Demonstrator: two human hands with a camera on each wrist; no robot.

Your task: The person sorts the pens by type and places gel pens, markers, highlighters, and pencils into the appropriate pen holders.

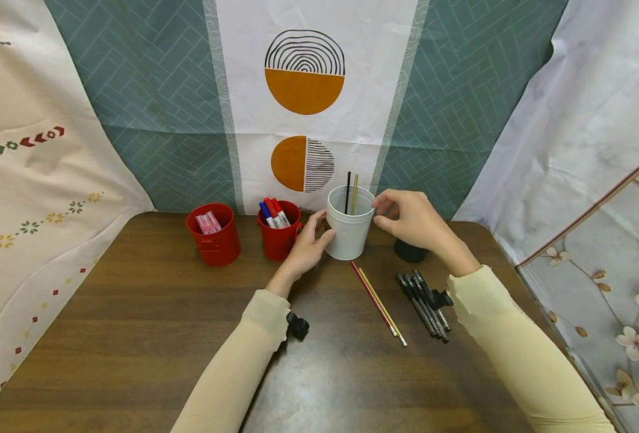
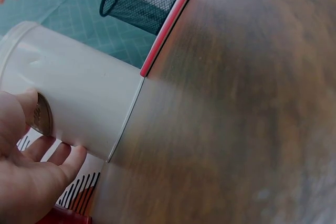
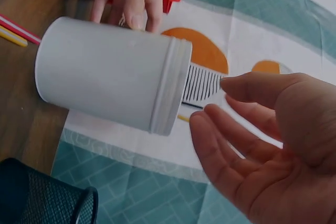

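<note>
A white bucket (image 1: 346,239) stands upright at the back of the table, with a black pencil (image 1: 348,191) and a gold pencil (image 1: 355,192) sticking out of it. My left hand (image 1: 305,248) holds its left side; the left wrist view shows the thumb by a bronze oval plaque (image 2: 43,115) and the fingers along the wall. Beside the right of the rim hovers my right hand (image 1: 413,218). Its loosely bent fingers (image 3: 215,145) hold nothing in the right wrist view. In front of the bucket lie a red pencil (image 1: 373,299) and a yellow pencil (image 1: 382,307).
Several black pens (image 1: 423,307) lie together at the right. Behind them, partly hidden by the right hand, stands a black mesh cup (image 1: 410,251). To the left are a red bucket (image 1: 278,242) with red and blue markers and another red bucket (image 1: 219,248) with pink-white items.
</note>
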